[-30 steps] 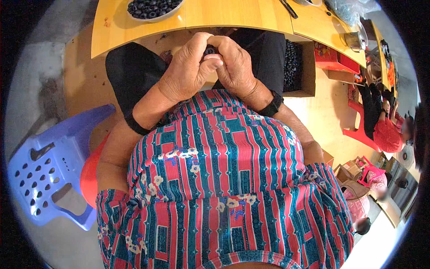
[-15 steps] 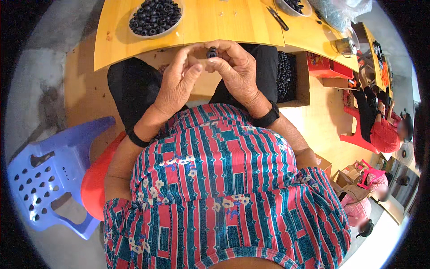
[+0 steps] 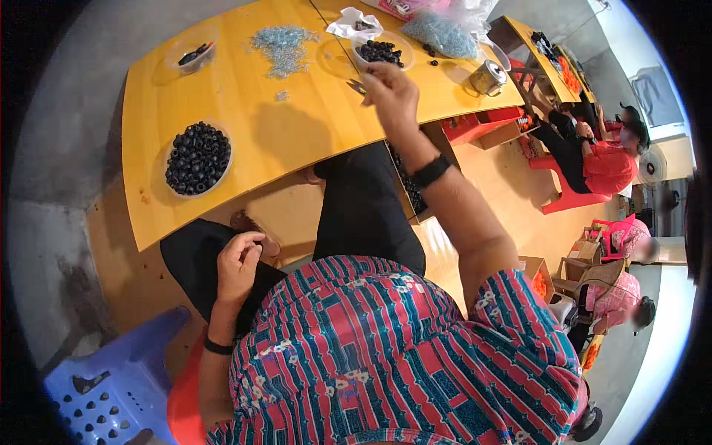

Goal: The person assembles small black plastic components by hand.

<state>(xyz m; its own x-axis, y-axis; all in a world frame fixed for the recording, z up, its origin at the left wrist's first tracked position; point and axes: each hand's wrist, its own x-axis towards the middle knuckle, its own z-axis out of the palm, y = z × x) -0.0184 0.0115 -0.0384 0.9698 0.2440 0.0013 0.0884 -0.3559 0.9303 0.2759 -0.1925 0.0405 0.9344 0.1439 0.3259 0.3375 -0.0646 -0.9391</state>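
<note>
My right hand [image 3: 393,96] reaches over the table beside the near rim of a bowl of black parts [image 3: 380,53]. Its fingers bend down above a small pair of snips [image 3: 356,86], whose tips show to the left of the hand. Whether the fingers touch the snips is hidden. My left hand [image 3: 239,268] is drawn back over my left thigh, with fingers curled and the thumb against them. What it holds, if anything, I cannot make out. A larger round bowl [image 3: 229,159] on the left is heaped with black ring-shaped parts [image 3: 197,158].
Small clear pieces [image 3: 282,48] lie heaped on the table [image 3: 156,104] near a clear tub [image 3: 182,61]. At the back right are a bag of clear pieces [image 3: 441,33] and a metal cup [image 3: 488,78]. A blue chair [image 3: 111,400] stands left; co-workers sit at right.
My hands have parted. The right has gone forward onto the table, and the left has come back to my lap. The black ring-shaped part between them is out of sight. The view has shifted.
</note>
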